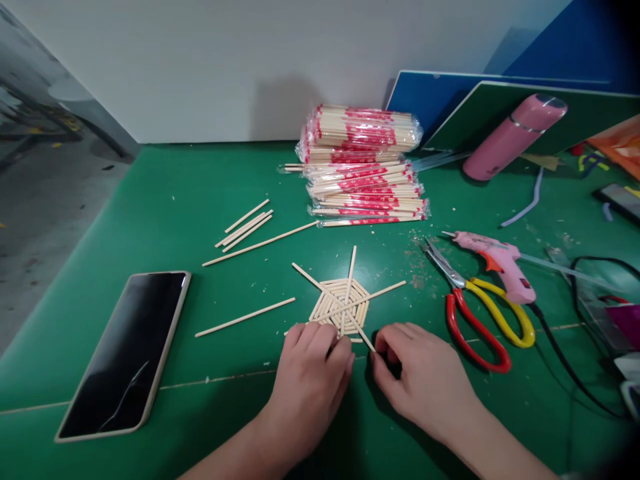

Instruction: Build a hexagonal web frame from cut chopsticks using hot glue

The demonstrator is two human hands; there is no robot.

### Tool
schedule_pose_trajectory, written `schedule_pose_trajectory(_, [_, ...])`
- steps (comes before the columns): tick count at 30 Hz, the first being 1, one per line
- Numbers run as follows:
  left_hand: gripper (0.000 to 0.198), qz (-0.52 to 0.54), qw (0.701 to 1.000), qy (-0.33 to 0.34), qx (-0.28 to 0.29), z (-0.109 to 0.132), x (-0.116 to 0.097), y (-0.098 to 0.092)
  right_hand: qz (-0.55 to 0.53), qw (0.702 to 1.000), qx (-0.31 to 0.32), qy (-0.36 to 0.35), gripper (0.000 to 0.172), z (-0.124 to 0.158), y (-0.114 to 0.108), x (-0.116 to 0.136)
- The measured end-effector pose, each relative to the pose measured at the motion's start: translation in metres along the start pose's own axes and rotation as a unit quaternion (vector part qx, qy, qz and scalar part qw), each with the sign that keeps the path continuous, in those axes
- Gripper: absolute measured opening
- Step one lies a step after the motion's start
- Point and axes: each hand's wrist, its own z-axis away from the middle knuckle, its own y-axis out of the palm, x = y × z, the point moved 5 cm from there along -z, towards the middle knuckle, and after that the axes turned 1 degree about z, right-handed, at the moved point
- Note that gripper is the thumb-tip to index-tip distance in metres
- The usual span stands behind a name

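Observation:
A small hexagonal web of wooden sticks (339,300) lies on the green table (190,200), with long spokes crossing through its middle. My left hand (310,373) rests at its near edge, fingers curled down onto the sticks there. My right hand (415,380) sits just right of it, fingertips pinched at the near end of one spoke. What lies under the left fingers is hidden.
Loose sticks (245,227) lie to the left and a smartphone (127,353) near the front left. Wrapped chopstick bundles (363,167) are stacked behind. Red-and-yellow scissors (480,320), a pink glue gun (497,260) with its cord, and a pink bottle (515,137) are at right.

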Motion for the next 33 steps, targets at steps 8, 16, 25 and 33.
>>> schedule_pose_trajectory(8, [0.017, -0.037, 0.998, -0.004, 0.049, -0.01, -0.006, -0.001, -0.001, 1.0, 0.006, -0.01, 0.01, -0.002, -0.001, -0.002])
schedule_pose_trajectory(16, [0.018, -0.028, 0.998, 0.0, 0.062, -0.005, -0.006, 0.0, -0.078, 0.994, -0.017, -0.076, 0.015, -0.009, -0.013, 0.003])
schedule_pose_trajectory(25, [0.013, -0.061, 0.998, 0.008, 0.033, -0.004, -0.012, -0.002, -0.016, 0.986, 0.049, -0.161, 0.013, -0.014, -0.011, 0.017])
schedule_pose_trajectory(33, [0.014, -0.101, 0.995, 0.022, 0.006, 0.003, -0.016, -0.001, 0.022, 0.982, 0.051, -0.179, 0.01, -0.014, -0.013, 0.019])
